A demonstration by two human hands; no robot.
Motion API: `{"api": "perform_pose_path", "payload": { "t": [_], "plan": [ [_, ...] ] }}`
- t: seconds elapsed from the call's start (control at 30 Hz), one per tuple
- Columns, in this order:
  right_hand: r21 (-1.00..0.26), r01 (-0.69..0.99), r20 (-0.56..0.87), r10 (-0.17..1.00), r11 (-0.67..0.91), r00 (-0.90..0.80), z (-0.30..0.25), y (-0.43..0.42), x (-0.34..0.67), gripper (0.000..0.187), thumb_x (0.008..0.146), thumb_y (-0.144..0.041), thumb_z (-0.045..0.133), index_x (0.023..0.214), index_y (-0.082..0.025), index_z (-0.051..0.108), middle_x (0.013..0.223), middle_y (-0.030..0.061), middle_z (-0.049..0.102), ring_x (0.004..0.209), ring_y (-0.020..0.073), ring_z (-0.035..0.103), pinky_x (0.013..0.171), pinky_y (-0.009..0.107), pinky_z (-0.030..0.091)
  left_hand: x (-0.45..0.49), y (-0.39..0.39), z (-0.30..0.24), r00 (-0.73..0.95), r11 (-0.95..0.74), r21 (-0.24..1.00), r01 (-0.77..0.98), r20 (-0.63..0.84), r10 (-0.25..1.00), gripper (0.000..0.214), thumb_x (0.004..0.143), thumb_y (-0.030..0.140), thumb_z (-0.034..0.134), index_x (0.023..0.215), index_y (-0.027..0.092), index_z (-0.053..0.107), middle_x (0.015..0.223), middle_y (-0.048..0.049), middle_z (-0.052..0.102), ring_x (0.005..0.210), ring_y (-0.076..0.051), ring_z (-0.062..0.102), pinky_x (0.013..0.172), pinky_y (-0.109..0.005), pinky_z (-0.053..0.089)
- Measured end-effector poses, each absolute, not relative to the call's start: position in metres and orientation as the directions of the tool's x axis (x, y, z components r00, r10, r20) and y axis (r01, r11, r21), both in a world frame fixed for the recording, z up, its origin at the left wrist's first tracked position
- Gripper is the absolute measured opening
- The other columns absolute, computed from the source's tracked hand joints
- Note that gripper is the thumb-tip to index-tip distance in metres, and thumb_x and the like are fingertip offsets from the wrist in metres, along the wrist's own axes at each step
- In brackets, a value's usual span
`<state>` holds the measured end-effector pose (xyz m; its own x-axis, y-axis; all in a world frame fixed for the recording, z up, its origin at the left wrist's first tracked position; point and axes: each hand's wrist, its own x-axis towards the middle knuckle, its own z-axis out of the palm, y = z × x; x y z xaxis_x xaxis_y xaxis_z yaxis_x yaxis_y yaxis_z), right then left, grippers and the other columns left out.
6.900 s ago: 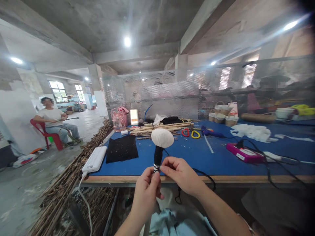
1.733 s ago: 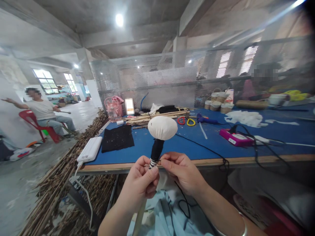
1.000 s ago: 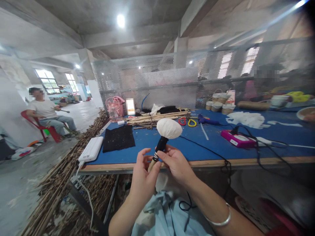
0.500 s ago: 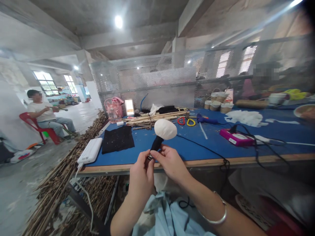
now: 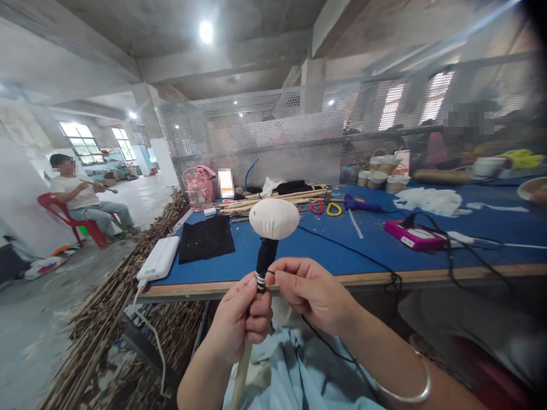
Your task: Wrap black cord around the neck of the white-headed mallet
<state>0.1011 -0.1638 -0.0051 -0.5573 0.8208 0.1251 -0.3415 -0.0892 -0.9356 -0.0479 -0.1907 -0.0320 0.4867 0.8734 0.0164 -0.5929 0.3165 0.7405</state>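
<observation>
A padded mallet (image 5: 274,218) with a rounded white cloth head stands nearly upright in front of me, its pale wooden handle (image 5: 242,376) running down toward my lap. Black fabric (image 5: 265,256) covers the neck below the head, with black and white banding at its lower end. My left hand (image 5: 241,319) is closed around the handle, thumb against the banding. To the right of the neck, my right hand (image 5: 314,290) pinches a thin black cord (image 5: 327,345) between thumb and forefinger. The cord reaches the banding and also trails down over light blue cloth on my lap.
On the blue table (image 5: 299,262) lie a black cloth (image 5: 207,239), white power bank (image 5: 159,259), wooden sticks, scissors with red and yellow handles, a blue glue gun (image 5: 363,206) and a magenta box (image 5: 414,236). Bundled dry stalks lean at left. A person sits beyond on a red chair.
My right hand has moved away from the neck to the right, drawing the cord out. The mallet has turned more upright, and my left hand now wraps the handle below the banding.
</observation>
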Motion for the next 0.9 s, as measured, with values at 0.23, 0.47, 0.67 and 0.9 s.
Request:
{"api": "perform_pose_path", "payload": {
  "t": [0.23, 0.47, 0.67, 0.9],
  "plan": [
    [-0.938, -0.343, 0.149, 0.847, -0.042, -0.510, -0.012, -0.164, 0.098, 0.030, 0.067, -0.040, 0.070, 0.067, -0.012, 0.061, 0.043, -0.0074, 0.034, 0.037, 0.0016, 0.018, 0.036, 0.020, 0.008, -0.050, -0.195, -0.032, 0.548, 0.348, 0.673, -0.653, 0.103, 0.830, 0.023, 0.086, 0.040, 0.042, 0.086, 0.018, 0.047, 0.051, 0.0091, 0.022, 0.036, 0.000, 0.004, 0.028, -0.008, 0.013],
    [-0.952, -0.288, 0.223, 0.873, 0.100, -0.433, -0.014, -0.166, 0.099, 0.024, 0.069, -0.037, 0.069, 0.065, -0.013, 0.065, 0.052, -0.0014, 0.051, 0.043, 0.0049, 0.033, 0.040, 0.020, 0.023, -0.049, -0.196, -0.032, 0.491, 0.321, 0.692, -0.646, 0.055, 0.870, 0.023, 0.083, 0.041, 0.045, 0.083, 0.018, 0.048, 0.051, 0.0087, 0.024, 0.036, -0.001, 0.004, 0.028, -0.008, 0.013],
    [-0.948, -0.284, 0.259, 0.859, 0.140, -0.441, -0.021, -0.157, 0.098, 0.020, 0.071, -0.032, 0.067, 0.065, -0.013, 0.066, 0.065, 0.0025, 0.062, 0.060, 0.0105, 0.051, 0.058, 0.023, 0.038, -0.049, -0.198, -0.035, 0.511, 0.359, 0.659, -0.661, 0.045, 0.859, 0.025, 0.084, 0.041, 0.044, 0.082, 0.017, 0.049, 0.049, 0.0089, 0.025, 0.035, 0.000, 0.005, 0.028, -0.008, 0.014],
    [-0.920, -0.368, 0.291, 0.866, 0.136, -0.406, -0.030, -0.145, 0.098, 0.012, 0.067, -0.026, 0.070, 0.073, -0.015, 0.067, 0.067, 0.0000, 0.062, 0.059, 0.0088, 0.052, 0.059, 0.021, 0.038, -0.049, -0.194, -0.042, 0.661, 0.508, 0.573, -0.644, 0.082, 0.746, 0.025, 0.085, 0.040, 0.042, 0.079, 0.016, 0.050, 0.046, 0.0092, 0.023, 0.032, 0.000, 0.005, 0.027, -0.007, 0.014]
  ]
}}
